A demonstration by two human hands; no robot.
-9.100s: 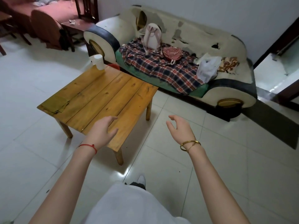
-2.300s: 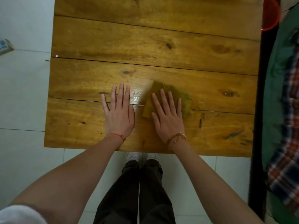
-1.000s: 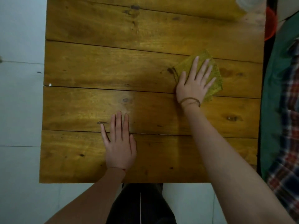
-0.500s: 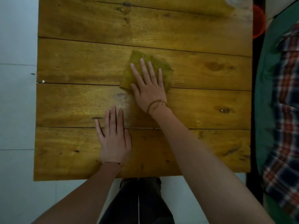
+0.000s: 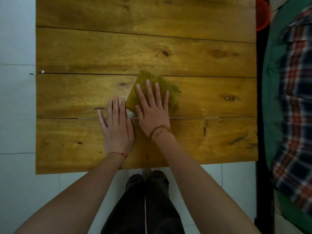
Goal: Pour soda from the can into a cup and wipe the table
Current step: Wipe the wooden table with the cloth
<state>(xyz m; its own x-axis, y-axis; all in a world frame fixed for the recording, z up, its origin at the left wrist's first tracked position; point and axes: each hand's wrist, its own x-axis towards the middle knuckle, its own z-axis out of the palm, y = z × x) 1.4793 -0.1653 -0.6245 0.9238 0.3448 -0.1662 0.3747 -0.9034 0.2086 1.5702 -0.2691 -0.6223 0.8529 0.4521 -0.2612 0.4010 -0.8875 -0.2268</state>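
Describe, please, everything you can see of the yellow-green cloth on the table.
The cloth is olive-yellow, with a bumpy, waffle-like weave, and looks folded or bunched into a rough square set cornerwise. It lies flat on the wooden table, near its middle. The right hand presses on it with fingers straight and spread, covering its near part; the left hand lies flat on the wood beside it.

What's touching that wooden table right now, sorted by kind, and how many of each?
Hands: 2, left hand flat on the table, right hand flat on the cloth
Cloths: 1, yellow-green cloth
Total: 3
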